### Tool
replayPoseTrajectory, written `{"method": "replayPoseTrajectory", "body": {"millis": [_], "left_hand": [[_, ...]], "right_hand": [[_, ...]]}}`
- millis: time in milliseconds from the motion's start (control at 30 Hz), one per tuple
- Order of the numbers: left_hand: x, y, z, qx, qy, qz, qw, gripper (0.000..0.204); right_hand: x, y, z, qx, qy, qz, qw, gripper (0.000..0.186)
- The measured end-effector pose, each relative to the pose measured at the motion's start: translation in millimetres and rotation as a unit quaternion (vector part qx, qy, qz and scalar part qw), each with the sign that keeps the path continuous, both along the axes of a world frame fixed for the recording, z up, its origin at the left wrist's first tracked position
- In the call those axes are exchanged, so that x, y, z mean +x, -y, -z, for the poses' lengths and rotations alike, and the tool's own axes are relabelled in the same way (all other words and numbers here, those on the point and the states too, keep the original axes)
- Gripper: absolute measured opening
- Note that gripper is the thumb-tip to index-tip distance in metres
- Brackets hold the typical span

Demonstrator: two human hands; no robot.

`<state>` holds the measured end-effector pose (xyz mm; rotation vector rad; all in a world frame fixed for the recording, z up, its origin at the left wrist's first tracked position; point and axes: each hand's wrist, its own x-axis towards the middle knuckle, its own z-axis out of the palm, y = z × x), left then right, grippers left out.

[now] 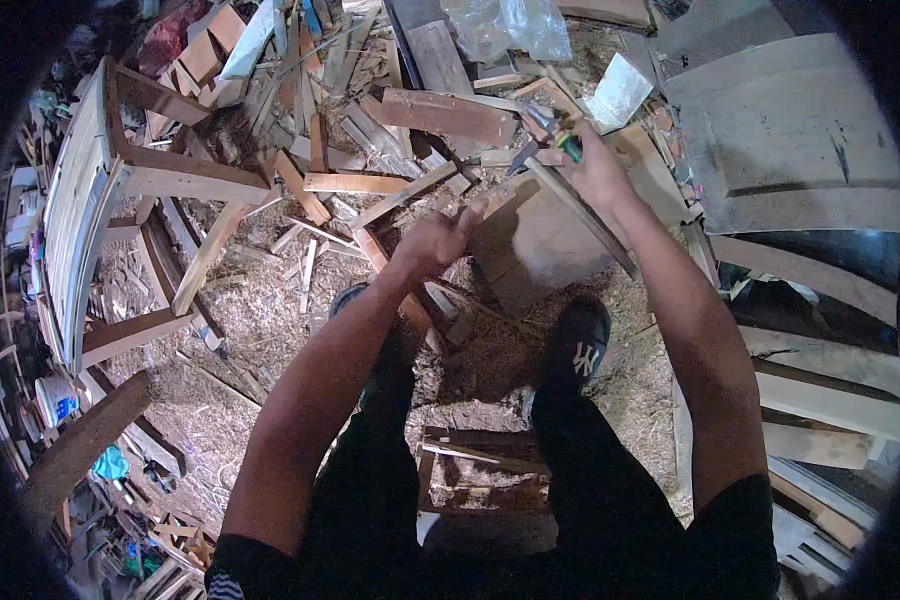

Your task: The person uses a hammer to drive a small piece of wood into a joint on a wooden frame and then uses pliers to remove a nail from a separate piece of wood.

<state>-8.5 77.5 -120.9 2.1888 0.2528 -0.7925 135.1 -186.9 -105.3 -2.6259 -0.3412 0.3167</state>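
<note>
My right hand (pixel 595 165) is closed around a green-handled metal tool (pixel 570 146), apparently pliers, its metal end pointing up and left. A hammer (pixel 590 220) with a dark head and long handle lies slanting just below this hand; whether my fingers touch it, I cannot tell. My left hand (pixel 440 238) is curled above a wooden strip (pixel 375 245), beside a flat brown board (pixel 530 245); anything inside its fingers is hidden. My feet and dark shoes (pixel 580 340) stand on the shavings-covered floor.
A wooden frame with a pale curved panel (pixel 90 230) stands at the left. Scrap wood (pixel 390 130) and clear plastic (pixel 510 25) are heaped ahead. A large grey panel (pixel 780 130) and stacked planks (pixel 820 385) fill the right. A low slatted wooden piece (pixel 480 460) lies between my legs.
</note>
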Motion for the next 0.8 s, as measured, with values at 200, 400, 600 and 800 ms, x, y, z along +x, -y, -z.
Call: {"method": "replayPoseTrajectory", "body": {"millis": [200,400,600,800], "left_hand": [[1,-3,-12,0.015,-0.019,-0.043,0.999,0.098],[0,-6,11,0.013,0.03,-0.014,0.999,0.101],[-5,-6,-9,0.023,0.077,-0.033,0.996,0.084],[-6,-10,-16,0.037,0.155,-0.029,0.987,0.061]], "right_hand": [[27,-19,2,-0.011,-0.085,0.044,0.995,0.038],[34,-7,4,0.228,-0.292,0.165,0.914,0.024],[14,0,-32,0.278,-0.281,0.175,0.902,0.027],[-6,28,-34,0.306,-0.251,0.207,0.895,0.021]]}}
